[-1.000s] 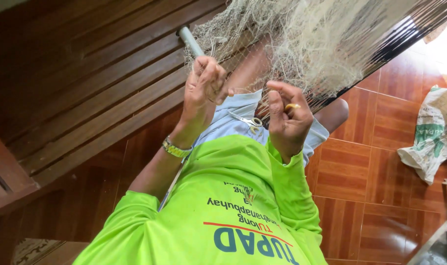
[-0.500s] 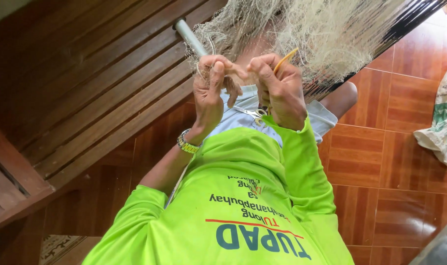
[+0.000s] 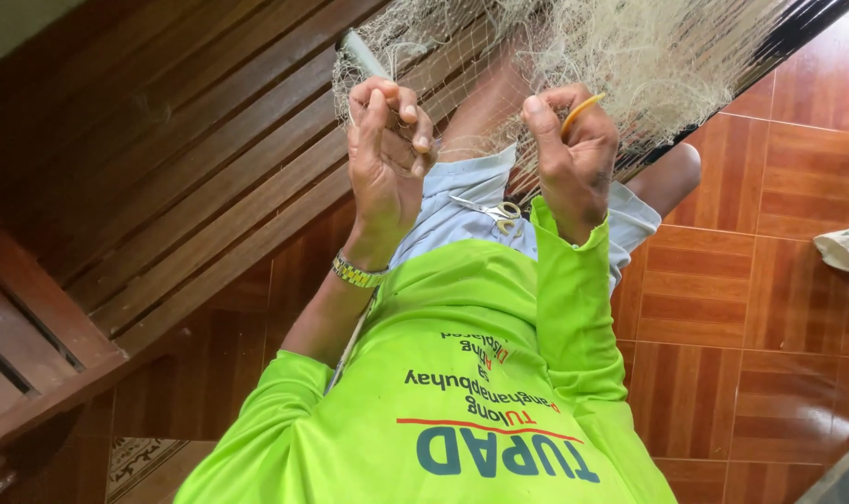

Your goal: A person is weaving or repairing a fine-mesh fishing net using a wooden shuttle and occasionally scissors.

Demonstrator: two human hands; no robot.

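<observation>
Left hand (image 3: 387, 140) pinches the pale fishing net (image 3: 630, 56); right hand (image 3: 574, 154) grips a yellow netting needle (image 3: 581, 109); scissors (image 3: 505, 217) rest on the lap.

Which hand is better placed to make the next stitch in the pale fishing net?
Right, probably. The right hand pinches the thin yellow netting needle up against the pale fishing net, while the left hand is closed on net strands.
</observation>
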